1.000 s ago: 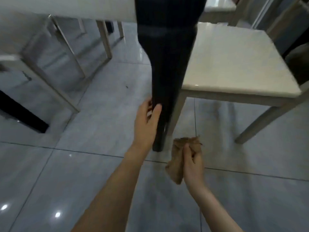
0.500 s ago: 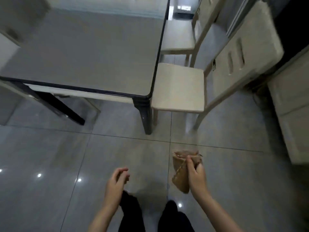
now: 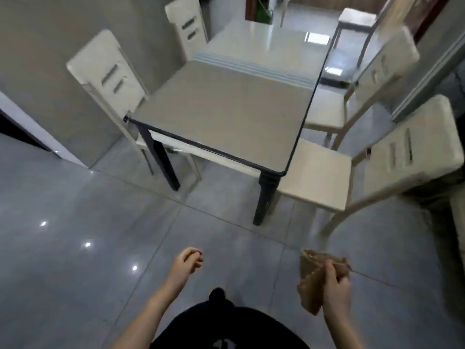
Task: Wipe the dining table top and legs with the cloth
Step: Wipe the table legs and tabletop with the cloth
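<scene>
The dining table [image 3: 226, 109] has a glossy grey top with a dark rim and stands ahead of me. Its near right black leg [image 3: 265, 197] and near left black leg [image 3: 161, 159] both show. My right hand [image 3: 336, 285] grips a crumpled brown cloth [image 3: 310, 280] low at the right, well short of the table. My left hand [image 3: 186, 265] hangs at the lower centre with fingers loosely curled and holds nothing.
Cream chairs surround the table: one at the near right [image 3: 352, 172], another behind it [image 3: 364, 79], two on the left [image 3: 110, 79]. A grey wall [image 3: 50, 46] stands at the left. Grey floor tiles [image 3: 88, 248] lie between me and the table.
I have risen from beside the near right leg and backed away. My left hand let go of that leg. The whole table top came into view. The cloth stays in my right hand.
</scene>
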A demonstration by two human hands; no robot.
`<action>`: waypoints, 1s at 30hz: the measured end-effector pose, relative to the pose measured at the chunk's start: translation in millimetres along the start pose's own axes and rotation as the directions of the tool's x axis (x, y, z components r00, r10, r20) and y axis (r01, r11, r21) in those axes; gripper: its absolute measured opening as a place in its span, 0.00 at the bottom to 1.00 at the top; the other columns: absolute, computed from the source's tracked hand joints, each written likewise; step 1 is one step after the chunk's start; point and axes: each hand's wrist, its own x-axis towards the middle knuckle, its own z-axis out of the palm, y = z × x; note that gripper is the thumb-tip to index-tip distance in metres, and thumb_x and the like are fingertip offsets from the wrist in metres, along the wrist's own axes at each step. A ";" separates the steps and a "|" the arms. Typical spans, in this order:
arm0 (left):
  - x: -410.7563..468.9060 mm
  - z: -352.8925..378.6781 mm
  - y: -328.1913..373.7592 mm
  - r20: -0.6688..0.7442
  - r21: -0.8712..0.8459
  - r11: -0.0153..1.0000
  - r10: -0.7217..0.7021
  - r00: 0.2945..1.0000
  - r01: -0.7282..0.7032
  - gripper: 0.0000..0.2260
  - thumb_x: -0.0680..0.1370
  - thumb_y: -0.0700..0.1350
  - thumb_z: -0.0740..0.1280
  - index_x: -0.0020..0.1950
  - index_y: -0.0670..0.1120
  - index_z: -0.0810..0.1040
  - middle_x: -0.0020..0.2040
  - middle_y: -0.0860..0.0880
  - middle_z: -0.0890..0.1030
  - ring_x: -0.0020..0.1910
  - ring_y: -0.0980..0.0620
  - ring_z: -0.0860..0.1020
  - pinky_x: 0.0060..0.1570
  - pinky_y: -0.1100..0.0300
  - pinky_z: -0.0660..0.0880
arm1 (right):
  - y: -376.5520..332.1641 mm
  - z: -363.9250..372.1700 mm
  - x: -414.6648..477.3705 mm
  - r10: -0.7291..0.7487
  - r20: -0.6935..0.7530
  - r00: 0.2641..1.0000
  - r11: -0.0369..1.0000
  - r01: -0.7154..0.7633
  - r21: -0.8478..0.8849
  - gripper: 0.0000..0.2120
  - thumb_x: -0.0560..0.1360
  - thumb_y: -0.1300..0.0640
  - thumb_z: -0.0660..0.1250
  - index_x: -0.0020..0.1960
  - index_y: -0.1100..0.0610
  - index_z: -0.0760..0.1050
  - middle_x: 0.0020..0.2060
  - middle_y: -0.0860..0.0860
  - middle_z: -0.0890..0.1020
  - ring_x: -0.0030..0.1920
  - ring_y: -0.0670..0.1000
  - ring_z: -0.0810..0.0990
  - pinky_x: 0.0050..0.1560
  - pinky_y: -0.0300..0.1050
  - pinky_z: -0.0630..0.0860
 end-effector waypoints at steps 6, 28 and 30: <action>32.7 -66.7 -30.5 -0.070 0.014 0.991 -0.131 0.989 0.132 0.09 0.81 0.36 0.60 0.44 0.41 0.77 0.39 0.42 0.80 0.39 0.45 0.76 0.38 0.58 0.68 | -21.7 62.9 8.7 0.066 0.027 0.997 0.998 -0.066 -0.002 0.13 0.81 0.53 0.61 0.55 0.63 0.75 0.51 0.58 0.80 0.51 0.56 0.78 0.56 0.50 0.73; 189.9 42.0 140.3 -0.146 -0.154 0.979 -0.155 0.977 0.132 0.11 0.83 0.39 0.56 0.48 0.40 0.78 0.44 0.38 0.80 0.43 0.41 0.79 0.45 0.53 0.75 | -196.5 264.3 277.3 -0.292 0.565 0.772 0.707 0.572 -0.416 0.13 0.81 0.58 0.57 0.63 0.61 0.70 0.57 0.56 0.76 0.58 0.58 0.75 0.59 0.43 0.71; 200.3 56.5 156.2 -0.129 -0.147 0.981 -0.145 0.981 0.126 0.11 0.83 0.39 0.56 0.49 0.39 0.77 0.44 0.38 0.80 0.42 0.42 0.78 0.45 0.54 0.74 | -187.1 280.1 296.1 -0.227 0.577 0.785 0.577 0.585 -0.569 0.17 0.80 0.55 0.57 0.67 0.57 0.69 0.63 0.55 0.75 0.63 0.59 0.74 0.60 0.51 0.71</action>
